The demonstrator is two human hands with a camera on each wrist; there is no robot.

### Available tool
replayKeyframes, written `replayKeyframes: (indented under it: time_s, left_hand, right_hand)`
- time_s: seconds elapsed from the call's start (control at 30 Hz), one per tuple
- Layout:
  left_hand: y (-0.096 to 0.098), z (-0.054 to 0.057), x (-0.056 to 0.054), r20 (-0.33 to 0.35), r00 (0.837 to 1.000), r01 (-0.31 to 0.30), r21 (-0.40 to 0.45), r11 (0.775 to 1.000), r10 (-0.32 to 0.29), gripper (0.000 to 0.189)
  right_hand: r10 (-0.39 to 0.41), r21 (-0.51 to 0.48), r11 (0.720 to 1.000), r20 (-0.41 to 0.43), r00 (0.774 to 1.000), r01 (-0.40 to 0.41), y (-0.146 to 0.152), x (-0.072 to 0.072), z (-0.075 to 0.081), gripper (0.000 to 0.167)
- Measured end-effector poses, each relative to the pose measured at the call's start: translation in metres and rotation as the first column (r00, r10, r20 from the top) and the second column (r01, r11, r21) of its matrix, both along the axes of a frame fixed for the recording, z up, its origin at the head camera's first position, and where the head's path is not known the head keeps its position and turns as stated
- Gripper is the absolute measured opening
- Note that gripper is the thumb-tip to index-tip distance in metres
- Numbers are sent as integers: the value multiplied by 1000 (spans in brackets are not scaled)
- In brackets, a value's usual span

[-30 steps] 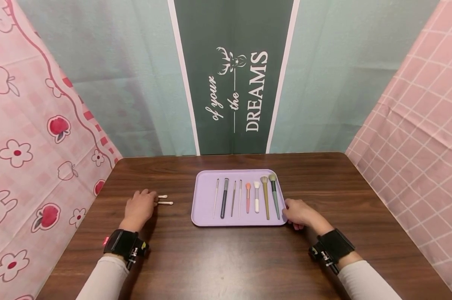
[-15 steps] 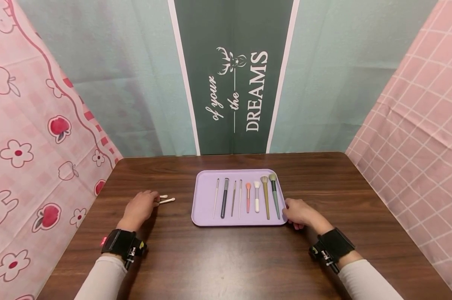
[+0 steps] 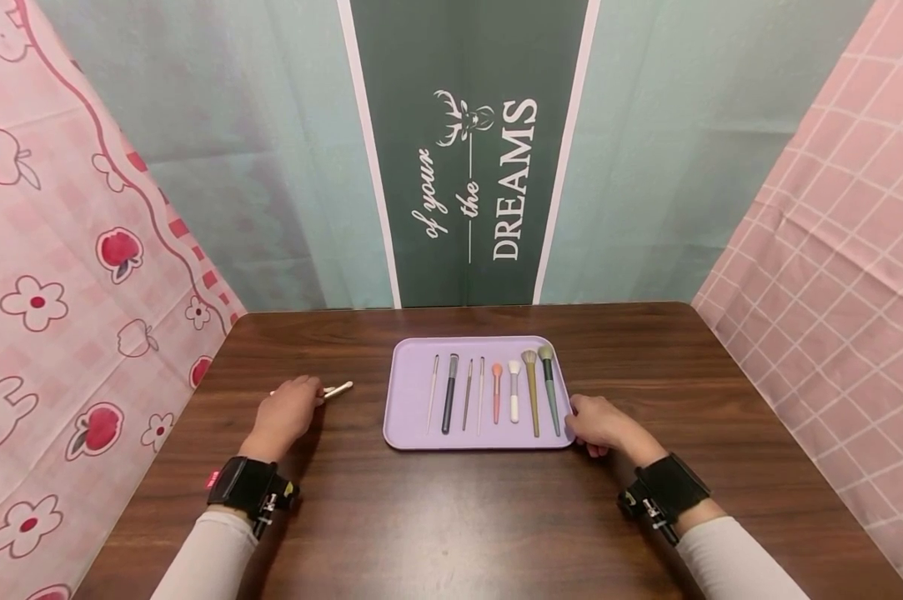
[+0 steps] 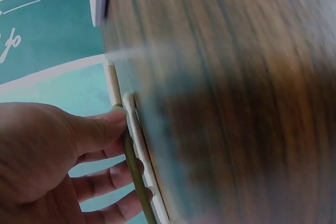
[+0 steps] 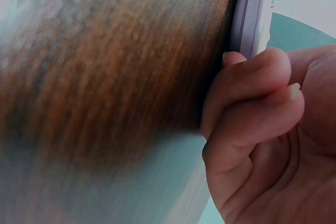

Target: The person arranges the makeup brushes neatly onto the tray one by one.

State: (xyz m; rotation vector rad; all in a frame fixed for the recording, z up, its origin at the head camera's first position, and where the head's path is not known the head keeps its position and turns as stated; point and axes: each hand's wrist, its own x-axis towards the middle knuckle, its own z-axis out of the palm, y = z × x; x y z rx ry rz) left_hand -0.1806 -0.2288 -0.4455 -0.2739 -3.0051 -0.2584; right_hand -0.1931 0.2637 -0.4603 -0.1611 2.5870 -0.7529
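My left hand (image 3: 286, 412) is at the left of the table, pinching a slim cream stick (image 3: 340, 389) with a rounded tip. In the left wrist view the thumb and fingers close on this stick (image 4: 114, 82), and a second pale stick (image 4: 137, 137) lies right beside it against the table. My hand hides most of both in the head view. My right hand (image 3: 601, 423) grips the near right corner of a lilac tray (image 3: 406, 400), its fingers (image 5: 252, 98) curled at the rim. A row of several makeup brushes lies on the tray, with a green-handled brush (image 3: 550, 396) rightmost.
The tray sits mid-table on dark brown wood (image 3: 451, 517). Behind the far edge hangs a green curtain (image 3: 466, 283) with lettering. Pink patterned cloths flank the table, a fruit-print cloth (image 3: 68, 333) on the left and a checked cloth (image 3: 834, 292) on the right.
The stick in my left hand has swung so that its tip points farther up and right, and the hand has tilted with it. My right hand and the tray have stayed put.
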Motion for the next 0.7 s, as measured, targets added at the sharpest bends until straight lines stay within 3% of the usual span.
replayKeyframes:
  time_s: [0.4,0.7]
  left_hand:
    - [21,5,-1,14,998,-68,-27,997,68,10]
    - [32,5,-1,-61,998,-35,-3,999,34,9]
  right_hand:
    - [-2,7,1000,-16,1000,2,1,1,-1,11]
    - [13,15,1000,-65,998,-12,1,2,-2,11]
